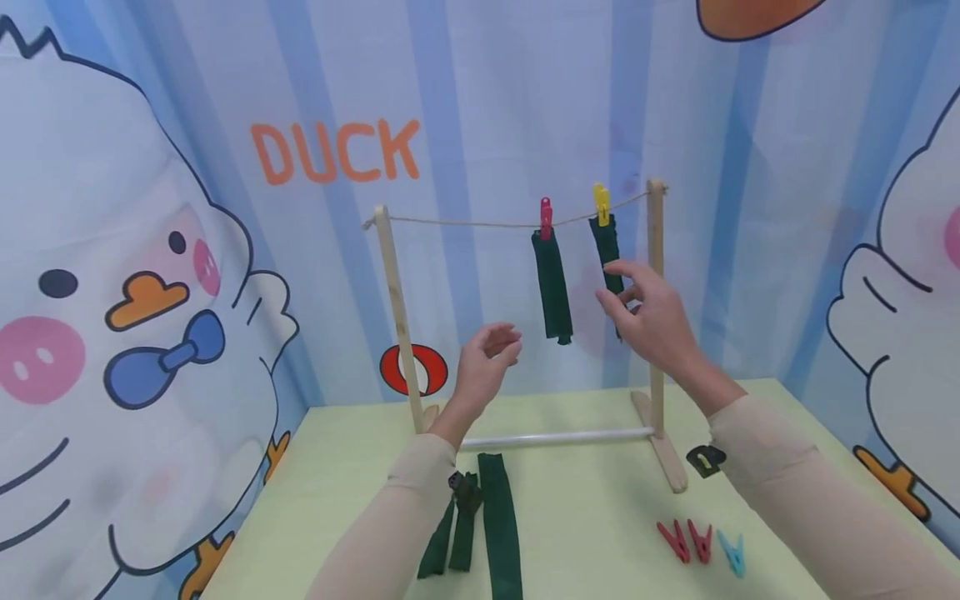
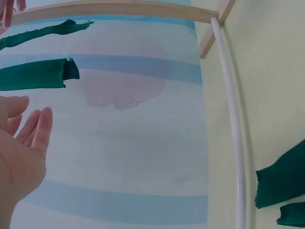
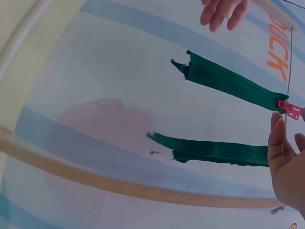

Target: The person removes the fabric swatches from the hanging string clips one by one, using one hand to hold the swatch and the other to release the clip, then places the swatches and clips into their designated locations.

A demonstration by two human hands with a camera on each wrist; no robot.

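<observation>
Two dark green fabric strips hang from a thin rope (image 1: 465, 223). A red clothespin (image 1: 546, 218) clips the left strip (image 1: 552, 287), and a yellow clothespin (image 1: 602, 205) clips the right strip (image 1: 604, 240) near the post. My right hand (image 1: 658, 321) is raised in front of the right strip, thumb and fingers apart, with nothing between them. Lower and to the left of the hanging strips, my left hand (image 1: 483, 367) hovers with loosely bent fingers and holds nothing. In the left wrist view that hand (image 2: 24, 157) appears beside a strip's lower end (image 2: 38, 75), apart from it.
Wooden posts (image 1: 656, 308) and a white bottom bar (image 1: 558, 437) form the rack. More green strips (image 1: 501, 525) lie on the pale yellow table (image 1: 592, 517), partly behind my left sleeve. Two red clothespins (image 1: 701, 542) and a blue one (image 1: 732, 553) lie at the right. A duck-print curtain (image 1: 495, 100) stands behind.
</observation>
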